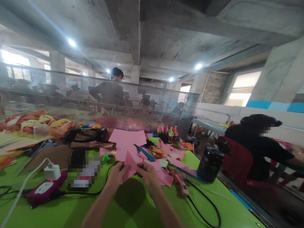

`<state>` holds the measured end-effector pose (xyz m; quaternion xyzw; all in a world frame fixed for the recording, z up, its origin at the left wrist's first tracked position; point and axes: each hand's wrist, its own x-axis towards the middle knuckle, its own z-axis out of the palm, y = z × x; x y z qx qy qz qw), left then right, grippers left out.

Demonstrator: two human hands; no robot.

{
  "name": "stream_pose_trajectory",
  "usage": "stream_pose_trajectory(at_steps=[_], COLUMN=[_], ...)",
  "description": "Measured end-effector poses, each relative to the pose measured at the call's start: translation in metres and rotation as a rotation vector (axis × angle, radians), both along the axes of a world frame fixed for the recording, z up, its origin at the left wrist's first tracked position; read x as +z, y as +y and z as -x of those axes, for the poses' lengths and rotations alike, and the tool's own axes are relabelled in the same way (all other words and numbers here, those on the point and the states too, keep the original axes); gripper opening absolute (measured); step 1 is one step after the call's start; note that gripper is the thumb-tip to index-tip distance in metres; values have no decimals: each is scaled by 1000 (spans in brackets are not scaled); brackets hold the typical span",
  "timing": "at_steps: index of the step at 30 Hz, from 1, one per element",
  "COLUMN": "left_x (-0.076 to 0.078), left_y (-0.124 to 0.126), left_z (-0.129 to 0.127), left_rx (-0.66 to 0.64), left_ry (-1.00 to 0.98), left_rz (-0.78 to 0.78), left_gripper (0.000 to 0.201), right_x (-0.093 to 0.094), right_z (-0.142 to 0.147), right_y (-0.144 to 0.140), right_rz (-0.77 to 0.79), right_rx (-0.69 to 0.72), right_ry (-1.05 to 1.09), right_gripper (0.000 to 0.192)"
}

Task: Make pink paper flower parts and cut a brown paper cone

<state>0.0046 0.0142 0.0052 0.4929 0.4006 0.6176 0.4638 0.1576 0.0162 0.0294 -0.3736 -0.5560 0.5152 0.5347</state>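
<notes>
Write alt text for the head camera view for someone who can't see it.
Two bare hands, left hand and right hand, pinch a folded pink paper piece above a green table strewn with pink paper sheets, a glue gun and a dark jar. A perforated metal screen stands behind.

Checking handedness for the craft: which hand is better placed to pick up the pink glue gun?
Probably right: the right hand holds the pink paper nearest the glue gun; the left hand is farther.
</notes>
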Motion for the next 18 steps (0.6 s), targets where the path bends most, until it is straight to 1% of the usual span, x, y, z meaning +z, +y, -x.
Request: stream_pose_trajectory(at_steps=[4, 7, 10, 13, 18], left_x=[1, -1, -5, -8, -8], left_y=[-2, -2, 1, 4, 7], left_z=[3, 6, 7, 8, 8], left_rx=[-23, -34, -18, -45, -79], left_ry=[6, -16, -70, -112, -186], left_rz=[15, 38, 78, 111, 158], left_gripper=[35, 32, 31, 34, 44], right_x=[-4, -5, -4, -2, 2], right_z=[-2, -3, -3, -3, -3], right_y=[4, 5, 5, 3, -1], right_rz=[3, 7, 19, 23, 19], right_rx=[-19, -30, -21, -2, 2], right_ry=[21, 36, 51, 59, 64], right_gripper=[33, 30, 33, 34, 24])
